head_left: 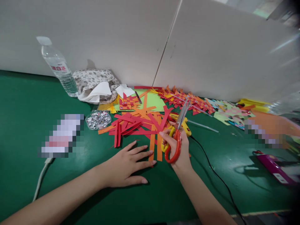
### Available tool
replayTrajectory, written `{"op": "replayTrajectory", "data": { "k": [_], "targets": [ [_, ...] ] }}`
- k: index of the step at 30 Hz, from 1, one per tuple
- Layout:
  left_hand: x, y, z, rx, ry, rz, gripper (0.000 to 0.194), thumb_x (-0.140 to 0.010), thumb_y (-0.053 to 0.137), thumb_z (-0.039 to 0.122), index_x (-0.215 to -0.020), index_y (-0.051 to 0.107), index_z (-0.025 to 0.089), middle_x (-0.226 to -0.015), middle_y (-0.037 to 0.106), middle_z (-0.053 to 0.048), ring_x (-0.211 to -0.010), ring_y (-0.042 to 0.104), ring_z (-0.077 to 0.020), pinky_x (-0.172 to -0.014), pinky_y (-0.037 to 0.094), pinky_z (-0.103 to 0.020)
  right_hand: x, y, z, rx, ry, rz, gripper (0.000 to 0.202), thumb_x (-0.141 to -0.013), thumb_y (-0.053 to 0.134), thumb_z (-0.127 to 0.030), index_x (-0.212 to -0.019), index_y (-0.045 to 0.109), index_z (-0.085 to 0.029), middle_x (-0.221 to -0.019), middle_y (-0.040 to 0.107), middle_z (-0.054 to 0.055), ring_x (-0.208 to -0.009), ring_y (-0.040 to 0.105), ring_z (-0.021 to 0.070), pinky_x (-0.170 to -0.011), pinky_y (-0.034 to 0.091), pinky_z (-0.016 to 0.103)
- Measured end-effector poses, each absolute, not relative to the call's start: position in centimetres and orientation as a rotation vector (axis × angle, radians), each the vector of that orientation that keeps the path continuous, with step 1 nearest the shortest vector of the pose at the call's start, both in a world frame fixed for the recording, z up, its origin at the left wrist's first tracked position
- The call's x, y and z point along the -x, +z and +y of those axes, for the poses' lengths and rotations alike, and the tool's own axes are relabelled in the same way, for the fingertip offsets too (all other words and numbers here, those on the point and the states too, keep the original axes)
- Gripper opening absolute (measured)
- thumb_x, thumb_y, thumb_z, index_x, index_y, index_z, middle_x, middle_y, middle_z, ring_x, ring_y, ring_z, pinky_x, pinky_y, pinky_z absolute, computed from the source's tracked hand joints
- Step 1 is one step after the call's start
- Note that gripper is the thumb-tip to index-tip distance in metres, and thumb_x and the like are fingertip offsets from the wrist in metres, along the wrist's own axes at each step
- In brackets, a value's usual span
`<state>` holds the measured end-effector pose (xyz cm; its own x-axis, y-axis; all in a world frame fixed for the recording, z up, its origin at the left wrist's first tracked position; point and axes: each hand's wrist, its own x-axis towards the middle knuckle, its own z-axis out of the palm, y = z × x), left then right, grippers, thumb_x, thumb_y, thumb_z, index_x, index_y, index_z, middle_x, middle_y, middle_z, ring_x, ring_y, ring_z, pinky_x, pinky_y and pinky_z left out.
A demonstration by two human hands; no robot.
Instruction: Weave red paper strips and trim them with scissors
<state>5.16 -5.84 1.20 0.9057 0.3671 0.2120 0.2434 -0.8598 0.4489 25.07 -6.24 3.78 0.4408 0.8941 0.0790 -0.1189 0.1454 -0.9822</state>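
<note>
My right hand (179,153) is closed around a pair of scissors (178,132) with one red and one yellow handle loop, blades pointing up and away. My left hand (128,164) lies palm down on the green table with its fingers spread. Its fingertips reach the lower end of an orange paper strip (152,142). Just beyond both hands is a loose heap of red paper strips (131,123) mixed with orange ones, some folded. Behind the scissors lies a yellow glue gun (185,126), partly hidden by the right hand.
Googly eyes (98,120) fill a clear tray at left. Woven red-orange paper fish (189,101) lie by the wall. A water bottle (58,67), a patterned tissue pouch (96,79) and a blurred phone (62,134) stand left. A black cord (213,170) and purple power strip (272,168) lie right.
</note>
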Motion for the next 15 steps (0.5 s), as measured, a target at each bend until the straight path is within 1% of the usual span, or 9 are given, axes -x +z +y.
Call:
{"op": "replayTrajectory", "data": {
  "k": [2, 6, 9, 12, 14, 15],
  "targets": [
    [-5.18, 1.2, -5.79, -2.66, 0.405, 0.451, 0.053, -0.09, 0.045, 0.051, -0.14, 0.04, 0.033, -0.146, 0.043, -0.005, -0.137, 0.033, -0.0281, -0.115, 0.012, -0.049, -25.03, 3.84, -6.28, 1.2, 0.866, -0.828, 0.046, -0.064, 0.076, -0.022, -0.104, 0.054, -0.024, -0.072, 0.058, -0.006, -0.05, 0.05, 0.0081, -0.051, 0.045, 0.024],
    [-5.25, 1.36, -5.85, -2.715, 0.362, 0.435, 0.049, -0.091, 0.043, 0.051, -0.138, 0.042, 0.036, -0.148, 0.04, -0.006, -0.136, 0.035, -0.0282, -0.114, 0.013, -0.05, -24.96, 3.97, -6.35, 1.198, 0.874, -0.813, 0.047, -0.063, 0.076, -0.021, -0.105, 0.054, -0.024, -0.072, 0.058, -0.006, -0.051, 0.05, 0.0081, -0.051, 0.044, 0.024],
    [-5.34, 1.53, -5.96, -2.716, 0.365, 0.432, 0.052, -0.091, 0.041, 0.052, -0.139, 0.042, 0.031, -0.146, 0.042, -0.008, -0.136, 0.035, -0.028, -0.115, 0.011, -0.05, -24.95, 4.01, -6.34, 1.188, 0.898, -0.8, 0.05, -0.062, 0.076, -0.019, -0.107, 0.054, -0.024, -0.072, 0.058, -0.007, -0.05, 0.049, 0.0077, -0.051, 0.043, 0.023],
    [-5.43, 1.72, -5.97, -2.686, 0.369, 0.43, 0.054, -0.092, 0.042, 0.049, -0.14, 0.042, 0.025, -0.141, 0.048, -0.01, -0.134, 0.039, -0.0284, -0.115, 0.012, -0.049, -25.01, 3.98, -6.26, 1.178, 0.912, -0.797, 0.05, -0.062, 0.076, -0.017, -0.106, 0.054, -0.024, -0.071, 0.058, -0.007, -0.049, 0.049, 0.0071, -0.051, 0.042, 0.023],
    [-5.44, 1.87, -5.89, -2.645, 0.377, 0.434, 0.052, -0.092, 0.044, 0.045, -0.139, 0.043, 0.023, -0.138, 0.052, -0.01, -0.13, 0.043, -0.0287, -0.114, 0.017, -0.05, -25.07, 3.89, -6.22, 1.176, 0.909, -0.808, 0.049, -0.062, 0.076, -0.018, -0.106, 0.054, -0.024, -0.071, 0.058, -0.007, -0.049, 0.049, 0.0072, -0.05, 0.042, 0.023],
    [-5.41, 1.94, -5.81, -2.611, 0.397, 0.451, 0.049, -0.092, 0.045, 0.043, -0.138, 0.045, 0.023, -0.136, 0.054, -0.009, -0.128, 0.045, -0.0282, -0.113, 0.021, -0.049, -25.11, 3.83, -6.21, 1.175, 0.908, -0.814, 0.049, -0.062, 0.076, -0.018, -0.106, 0.054, -0.024, -0.071, 0.058, -0.007, -0.05, 0.049, 0.0074, -0.05, 0.042, 0.023]
  ]
}}
